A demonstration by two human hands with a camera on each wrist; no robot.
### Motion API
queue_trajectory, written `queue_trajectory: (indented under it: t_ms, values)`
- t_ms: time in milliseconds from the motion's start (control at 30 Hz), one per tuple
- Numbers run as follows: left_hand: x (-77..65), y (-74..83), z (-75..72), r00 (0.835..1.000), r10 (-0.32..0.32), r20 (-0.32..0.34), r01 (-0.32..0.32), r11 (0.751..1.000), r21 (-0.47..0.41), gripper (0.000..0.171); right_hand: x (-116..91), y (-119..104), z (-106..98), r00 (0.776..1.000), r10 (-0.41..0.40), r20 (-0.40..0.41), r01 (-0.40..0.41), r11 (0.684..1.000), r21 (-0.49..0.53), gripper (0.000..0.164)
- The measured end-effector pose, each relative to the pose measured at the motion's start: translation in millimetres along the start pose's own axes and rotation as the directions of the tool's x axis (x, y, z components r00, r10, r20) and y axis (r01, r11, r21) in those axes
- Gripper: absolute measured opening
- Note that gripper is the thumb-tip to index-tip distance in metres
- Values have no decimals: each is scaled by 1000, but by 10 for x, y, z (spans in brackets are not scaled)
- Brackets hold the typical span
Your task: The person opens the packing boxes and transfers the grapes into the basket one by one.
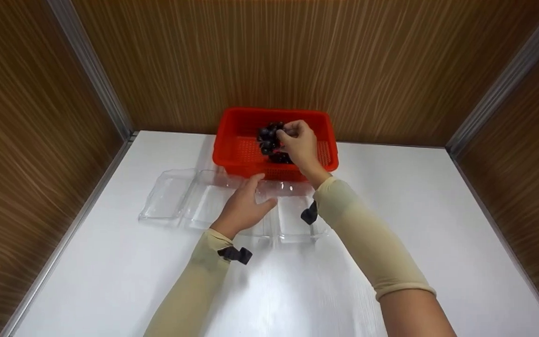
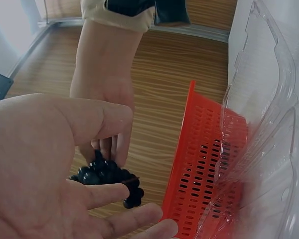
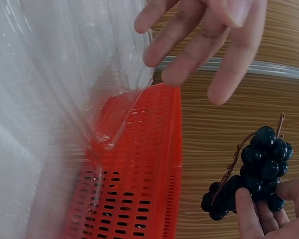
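Note:
My right hand [image 1: 301,146] grips a bunch of dark grapes [image 3: 264,164] and holds it above the red basket [image 1: 232,122]. A thin brown stem runs along the bunch in the right wrist view. More dark grapes [image 1: 280,158] lie on the basket floor, partly covered by the raised bunch and my hand. My left hand [image 1: 246,206] is over the clear plastic containers [image 1: 208,206] in front of the basket, fingers spread and nothing between them. In the left wrist view its palm [image 2: 30,159] is turned toward the grapes held by the other hand.
The clear containers stand side by side on the white table [image 1: 124,262], close against the basket's front wall. Wood-grain panels [image 1: 269,61] enclose the table at the back and both sides. Black wrist cameras [image 1: 235,254] are strapped over my pale sleeves.

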State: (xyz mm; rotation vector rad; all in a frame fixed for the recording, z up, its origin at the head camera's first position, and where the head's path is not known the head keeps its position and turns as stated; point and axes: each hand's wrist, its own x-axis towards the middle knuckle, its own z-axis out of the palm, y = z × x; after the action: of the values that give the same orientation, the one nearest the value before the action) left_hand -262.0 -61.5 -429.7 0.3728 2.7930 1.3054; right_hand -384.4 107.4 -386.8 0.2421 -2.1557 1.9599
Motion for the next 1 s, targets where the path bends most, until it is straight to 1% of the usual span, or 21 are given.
queue_trajectory:
  t_ms: [200,433,533,700,800,867,1000]
  values:
    - [-5,3,19,1000,5,17,-5,1000,0,71,42,121,64,999,4,36,-2,998,-61,18]
    - [8,23,0,999,2,39,-3,1000,16,71,76,155,34,999,5,41,-3,998,-63,19]
    - [20,36,0,999,4,45,-4,1000,16,70,87,157,29,999,-9,45,12,998,-68,20]
    - [8,21,20,998,-11,68,10,1000,15,69,81,205,49,998,-6,58,10,997,-75,20]
    - [-4,-2,38,997,-14,74,14,1000,3,68,62,237,50,996,-9,84,15,997,-73,16]
    - [-13,-19,34,998,-13,67,13,1000,1,68,35,230,47,993,-31,116,41,996,-84,14]
    - [-13,-30,-8,998,-28,62,26,999,22,69,-49,166,-3,979,-67,195,89,991,-103,15]
